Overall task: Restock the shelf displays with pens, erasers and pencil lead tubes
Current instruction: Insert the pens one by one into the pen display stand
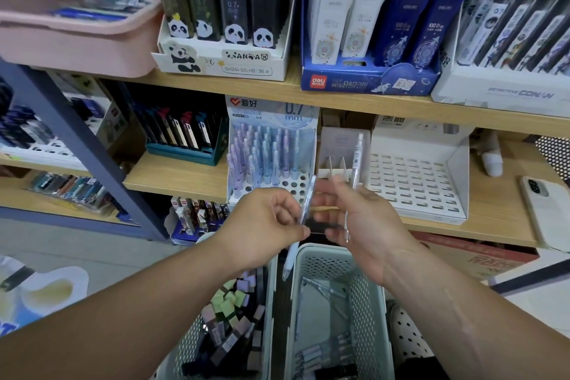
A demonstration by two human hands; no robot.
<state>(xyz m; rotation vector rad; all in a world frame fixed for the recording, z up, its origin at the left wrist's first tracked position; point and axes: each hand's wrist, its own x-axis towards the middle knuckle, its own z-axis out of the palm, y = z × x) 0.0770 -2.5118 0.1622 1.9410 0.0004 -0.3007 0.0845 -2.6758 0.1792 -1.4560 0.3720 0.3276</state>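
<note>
Our left hand (265,225) and right hand (364,219) each hold a clear pen just in front of the pen display (256,111).
Left fingers pinch the slanted pen (308,194) mid-barrel; the right hand curls round the upright pen (357,151), just right of the display. We judge both light, stiff, slick plastic: grip mid-barrel.
</note>
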